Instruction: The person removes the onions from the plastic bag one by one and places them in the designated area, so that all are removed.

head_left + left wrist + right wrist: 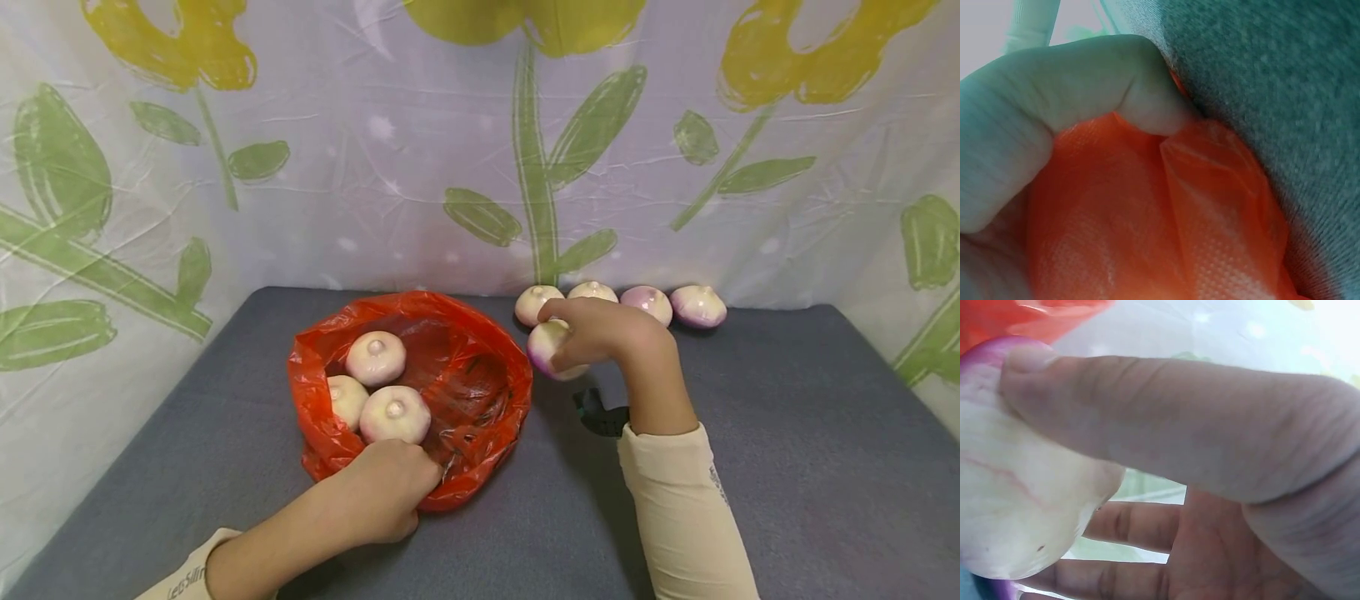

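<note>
Our left hand (382, 492) pinches the bag (412, 307), our right hand (611, 327) a bulb (547, 346), likely firm, slick, best held widthwise.

Head view faces forward, down — close wrist views share the bag (309, 383).

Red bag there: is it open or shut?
Open: the red bag gapes wide, showing three bulbs inside; the left hand grips it.
</note>
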A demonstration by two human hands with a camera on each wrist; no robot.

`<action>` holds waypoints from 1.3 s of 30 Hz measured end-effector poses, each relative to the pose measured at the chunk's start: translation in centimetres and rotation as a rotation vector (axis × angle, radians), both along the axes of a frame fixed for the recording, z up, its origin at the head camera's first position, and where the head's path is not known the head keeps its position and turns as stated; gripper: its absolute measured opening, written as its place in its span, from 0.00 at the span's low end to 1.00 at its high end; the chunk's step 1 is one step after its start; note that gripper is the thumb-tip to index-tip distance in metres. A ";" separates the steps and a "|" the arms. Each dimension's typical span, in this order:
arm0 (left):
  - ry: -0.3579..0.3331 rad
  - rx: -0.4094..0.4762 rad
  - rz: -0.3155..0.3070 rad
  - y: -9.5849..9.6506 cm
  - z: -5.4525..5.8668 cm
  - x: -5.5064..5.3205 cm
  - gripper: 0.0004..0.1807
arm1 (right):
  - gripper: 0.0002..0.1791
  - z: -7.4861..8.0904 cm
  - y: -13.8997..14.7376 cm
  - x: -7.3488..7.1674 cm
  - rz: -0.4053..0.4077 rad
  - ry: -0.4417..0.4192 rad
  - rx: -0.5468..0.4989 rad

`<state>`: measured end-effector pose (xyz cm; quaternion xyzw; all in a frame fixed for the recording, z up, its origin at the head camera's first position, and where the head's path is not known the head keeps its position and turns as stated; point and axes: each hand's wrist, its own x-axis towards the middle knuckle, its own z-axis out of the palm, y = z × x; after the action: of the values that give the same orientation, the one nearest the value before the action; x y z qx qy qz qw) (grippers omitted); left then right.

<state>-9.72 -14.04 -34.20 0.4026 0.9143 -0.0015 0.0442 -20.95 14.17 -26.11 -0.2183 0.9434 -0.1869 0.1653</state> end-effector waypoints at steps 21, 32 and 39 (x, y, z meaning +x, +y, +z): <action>-0.017 -0.001 0.010 0.0 0.0 0.1 0.12 | 0.32 -2.1 -1.8 -1.5 -0.031 -0.013 0.051; 0.026 0.027 -0.014 -0.1 0.0 0.0 0.14 | 0.36 -2.4 -2.1 -1.9 -0.055 -0.017 0.088; -0.010 0.027 -0.002 0.0 0.1 0.0 0.13 | 0.30 -2.4 -2.1 -1.8 -0.056 -0.008 0.063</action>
<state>-9.70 -14.08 -34.08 0.4040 0.9136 0.0130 0.0433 -22.78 12.08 -28.55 -0.1857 0.9539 -0.1626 0.1707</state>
